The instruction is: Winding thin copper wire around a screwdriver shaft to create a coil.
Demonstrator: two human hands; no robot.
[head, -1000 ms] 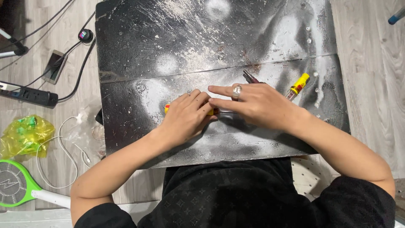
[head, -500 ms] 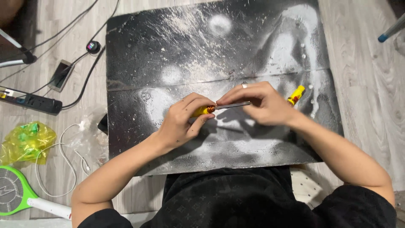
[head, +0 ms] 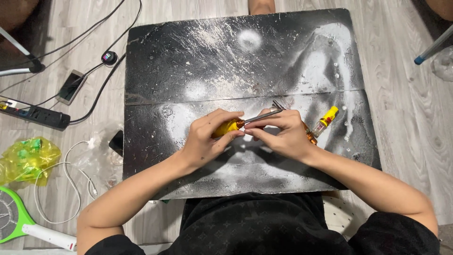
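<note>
Left hand closed around yellow screwdriver handle, held just above the black board. Right hand pinches the metal shaft between fingertips. Small yellow tube lies on board just right of right hand.

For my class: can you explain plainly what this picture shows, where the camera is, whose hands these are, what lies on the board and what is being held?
The camera sits on a person's head and looks straight down, so both hands are that person's own. They work over a black board streaked with white, laid on a wooden floor. The left hand holds a screwdriver with a yellow handle; the right hand pinches its metal shaft. A small yellow tube lies on the board beside the right hand. On the floor at the left are a phone, a power strip, cables and a green racket-shaped swatter.
</note>
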